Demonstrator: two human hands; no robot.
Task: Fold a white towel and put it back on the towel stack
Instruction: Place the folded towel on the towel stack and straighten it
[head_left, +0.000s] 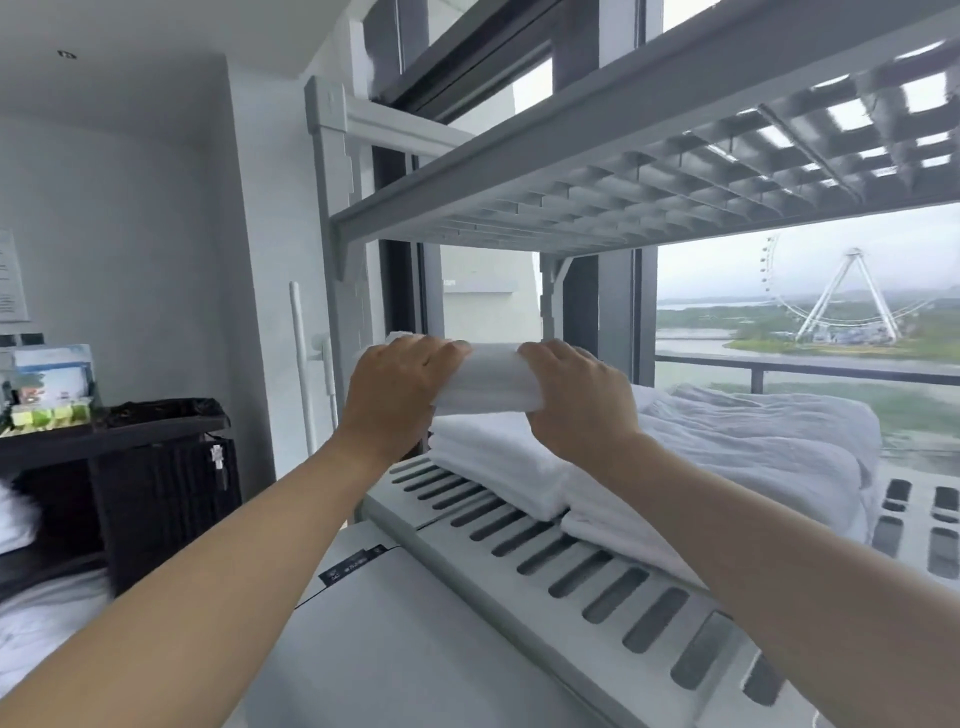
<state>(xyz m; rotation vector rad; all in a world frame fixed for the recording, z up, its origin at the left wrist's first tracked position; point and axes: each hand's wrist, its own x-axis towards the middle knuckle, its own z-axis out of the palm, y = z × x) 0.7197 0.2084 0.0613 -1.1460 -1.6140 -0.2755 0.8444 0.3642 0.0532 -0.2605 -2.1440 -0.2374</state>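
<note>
A folded white towel (491, 378) is held between both my hands, just above a stack of folded white towels (498, 467) on a grey slotted shelf (587, 577). My left hand (400, 387) grips the towel's left end, fingers curled over its top. My right hand (576, 397) grips its right end the same way. The towel's underside is close to the stack's top; whether they touch is unclear.
An upper grey grid shelf (597, 208) hangs low over the hands. Crumpled white linen (769, 441) lies to the right of the stack. A dark cabinet (156, 483) with small items stands at left. A window and balcony rail are behind.
</note>
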